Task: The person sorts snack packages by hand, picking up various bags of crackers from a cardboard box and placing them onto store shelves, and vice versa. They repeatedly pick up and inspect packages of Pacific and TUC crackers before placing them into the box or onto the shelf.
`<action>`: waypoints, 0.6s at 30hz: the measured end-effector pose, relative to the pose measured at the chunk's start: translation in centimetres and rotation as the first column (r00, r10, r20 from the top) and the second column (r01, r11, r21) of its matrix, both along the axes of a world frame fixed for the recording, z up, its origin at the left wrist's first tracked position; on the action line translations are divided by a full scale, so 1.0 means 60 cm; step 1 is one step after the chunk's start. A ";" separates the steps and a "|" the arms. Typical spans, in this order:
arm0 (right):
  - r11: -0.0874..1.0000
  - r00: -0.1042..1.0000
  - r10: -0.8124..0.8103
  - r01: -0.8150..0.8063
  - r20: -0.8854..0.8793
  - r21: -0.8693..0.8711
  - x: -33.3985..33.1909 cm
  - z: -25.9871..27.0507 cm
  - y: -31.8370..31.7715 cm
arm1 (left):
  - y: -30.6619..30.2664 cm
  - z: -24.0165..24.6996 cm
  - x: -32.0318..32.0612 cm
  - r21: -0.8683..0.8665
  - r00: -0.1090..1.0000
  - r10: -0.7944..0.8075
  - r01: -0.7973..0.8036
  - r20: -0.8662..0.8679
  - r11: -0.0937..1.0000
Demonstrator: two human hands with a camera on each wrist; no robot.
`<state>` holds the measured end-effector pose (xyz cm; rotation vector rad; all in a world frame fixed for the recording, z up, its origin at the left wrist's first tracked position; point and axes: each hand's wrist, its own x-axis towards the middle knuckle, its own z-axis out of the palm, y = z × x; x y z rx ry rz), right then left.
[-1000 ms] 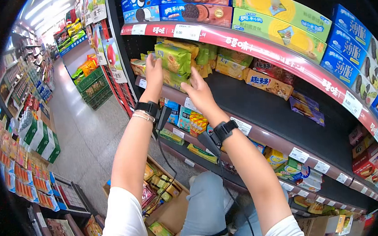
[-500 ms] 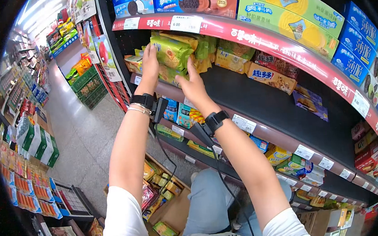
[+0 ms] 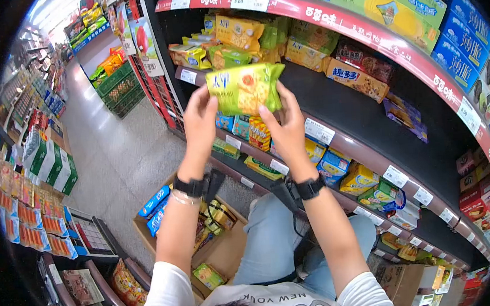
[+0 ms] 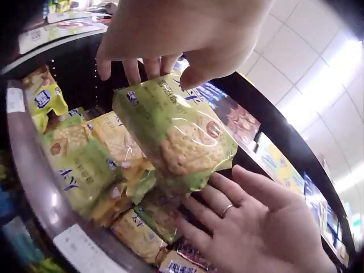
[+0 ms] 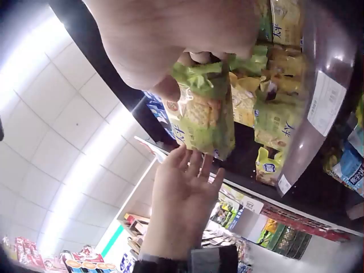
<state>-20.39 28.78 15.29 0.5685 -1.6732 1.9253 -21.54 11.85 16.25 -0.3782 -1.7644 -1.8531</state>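
Observation:
Both hands hold one green cracker pack [image 3: 244,90] in front of the shelf edge, its printed face turned up. The left hand [image 3: 199,122] grips its left end, thumb on the near side. At the other end the right hand [image 3: 287,124] pinches it, thumb on the front face. In the left wrist view the pack [image 4: 176,133] hangs between the left hand [image 4: 182,34] and the right hand [image 4: 256,222]. The right wrist view shows the pack [image 5: 202,114] with the left hand's fingers against its lower end. Behind it, yellow packs [image 3: 239,33] and green packs [image 3: 230,56] lie on the shelf.
A cardboard box [image 3: 229,251] on the floor holds several snack packs, among them a green one [image 3: 209,275]. Shelf edges with price tags curve along the right. Boxed cookies [image 3: 382,1] stand on the upper shelf. Green crates [image 3: 121,93] are at the left back.
Both hands have come back from the shelf toward the body, bringing the green pack out over the shelf edge. A yellow pack now shows where the hands were. Blue packs have come into view in the floor box.

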 end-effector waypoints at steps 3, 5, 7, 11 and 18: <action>0.991 0.986 0.121 -0.113 0.117 -0.071 0.075 -0.039 0.024 | 0.012 -0.065 0.086 0.128 0.989 -0.080 0.064 0.122 0.990; 0.977 0.955 0.194 -0.168 0.225 -0.130 0.126 -0.072 0.046 | 0.019 -0.106 0.143 0.181 0.967 -0.136 0.098 0.213 0.979; 0.981 0.926 0.187 -0.155 0.328 -0.120 0.174 -0.114 0.070 | 0.028 -0.161 0.185 0.255 0.942 -0.195 0.125 0.272 0.959; 0.977 0.848 0.175 -0.086 0.500 -0.197 0.232 -0.187 0.110 | 0.075 -0.219 0.236 0.363 0.867 -0.309 0.163 0.391 0.917; 0.984 0.812 0.055 0.055 0.581 -0.170 0.277 -0.188 0.169 | 0.142 -0.214 0.262 0.386 0.860 -0.387 0.250 0.332 0.888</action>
